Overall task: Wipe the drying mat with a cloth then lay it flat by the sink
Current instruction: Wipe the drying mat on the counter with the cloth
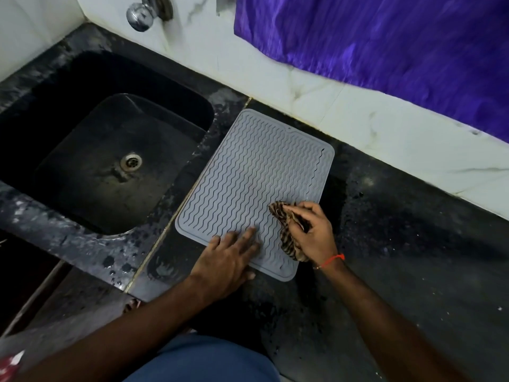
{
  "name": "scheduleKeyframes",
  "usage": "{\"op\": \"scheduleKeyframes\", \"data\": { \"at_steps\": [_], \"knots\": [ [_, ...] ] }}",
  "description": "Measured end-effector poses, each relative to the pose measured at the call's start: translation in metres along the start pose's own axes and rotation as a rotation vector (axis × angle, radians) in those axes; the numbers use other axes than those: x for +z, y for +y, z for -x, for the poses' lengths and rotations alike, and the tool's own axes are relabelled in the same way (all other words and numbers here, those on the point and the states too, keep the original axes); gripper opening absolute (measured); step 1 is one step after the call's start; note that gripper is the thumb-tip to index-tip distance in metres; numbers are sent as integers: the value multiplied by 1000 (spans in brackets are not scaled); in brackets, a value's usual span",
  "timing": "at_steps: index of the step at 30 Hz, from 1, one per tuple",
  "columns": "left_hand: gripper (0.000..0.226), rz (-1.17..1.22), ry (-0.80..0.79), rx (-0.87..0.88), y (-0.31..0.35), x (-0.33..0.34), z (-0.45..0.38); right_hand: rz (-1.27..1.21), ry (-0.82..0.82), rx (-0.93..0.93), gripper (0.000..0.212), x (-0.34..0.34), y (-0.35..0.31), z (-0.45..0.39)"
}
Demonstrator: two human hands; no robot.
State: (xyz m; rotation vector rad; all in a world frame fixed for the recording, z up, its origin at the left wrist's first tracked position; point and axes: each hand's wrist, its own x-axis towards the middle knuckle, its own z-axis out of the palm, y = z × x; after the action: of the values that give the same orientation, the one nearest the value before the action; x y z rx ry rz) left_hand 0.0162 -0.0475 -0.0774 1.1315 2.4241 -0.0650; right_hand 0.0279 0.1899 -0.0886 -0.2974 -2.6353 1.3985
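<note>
Drying mat (253, 183) flat on worktop (399, 257).
Left hand (231, 260) pressed flat, fingers spread; right hand (314, 232) beside it, clenched around striped cloth (286, 232).

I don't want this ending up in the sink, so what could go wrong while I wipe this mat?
The mat lies close to the sink; a hard stroke might slide it that way, though the left hand pins only its near edge. The bunched cloth in the right hand may miss the ridges.

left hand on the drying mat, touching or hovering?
Touching. Head view: the left hand lies flat, fingers pressed on the drying mat near corner; no gap shows.
</note>
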Motion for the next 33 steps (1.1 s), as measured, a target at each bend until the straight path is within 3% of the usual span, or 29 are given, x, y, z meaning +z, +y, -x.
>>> {"op": "scheduleKeyframes", "data": {
  "at_steps": [6, 12, 16, 20, 26, 30, 33],
  "knots": [
    [83, -109, -52, 19, 9, 1, 2, 100, -132, -91, 34, 4, 2, 10],
    [87, -197, -215, -2, 15, -6, 1, 566, -341, -309, 39, 24, 3, 27],
    [96, -238, -265, -10, 22, -12, 1, 762, -311, -418, 40, 22, 10, 34],
    [104, -207, -291, -8, 23, -14, -8, 767, -340, -567, 33, 12, 17, 9],
    [107, -200, -298, 7, 25, -10, -3, 714, -300, -500, 24, 1, 15, -31],
    [110, -188, -303, 13, 25, -10, -3, 685, -189, -296, 20, -16, 31, -86],
    [110, -162, -340, 22, 24, -10, 0, 693, -152, -268, 19, -22, 46, -123]
  ]
}}
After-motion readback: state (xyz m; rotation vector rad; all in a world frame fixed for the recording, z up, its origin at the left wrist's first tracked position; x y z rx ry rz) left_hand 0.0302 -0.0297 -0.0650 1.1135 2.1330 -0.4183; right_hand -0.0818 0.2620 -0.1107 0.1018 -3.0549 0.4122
